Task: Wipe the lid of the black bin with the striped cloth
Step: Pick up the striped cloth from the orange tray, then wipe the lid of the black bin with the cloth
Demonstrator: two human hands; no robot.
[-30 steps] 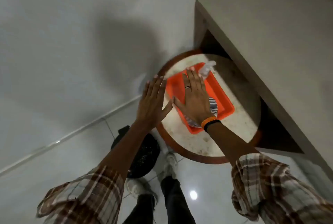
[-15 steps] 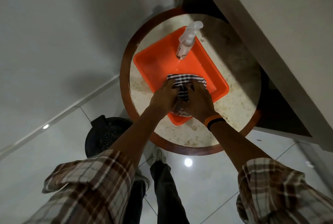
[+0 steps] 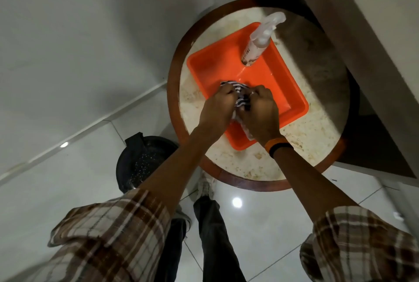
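The black-and-white striped cloth (image 3: pixel 240 95) lies bunched in the near part of an orange tray (image 3: pixel 217 63) on a round table. My left hand (image 3: pixel 215 109) and my right hand (image 3: pixel 260 111) are both closed on the cloth, side by side, hiding most of it. The black bin (image 3: pixel 140 159) stands on the floor at the lower left, beside the table; its speckled lid is partly covered by my left forearm.
A white spray bottle (image 3: pixel 260 38) stands upright in the tray's far corner. The round table (image 3: pixel 306 145) has a stone top and a brown wooden rim. A grey counter (image 3: pixel 374 32) overhangs the table on the right. Glossy tiled floor and my feet lie below.
A second ago both hands hovered flat and open above the tray. They came down onto the cloth and closed on it, bunching it tighter. The view tilted downward.
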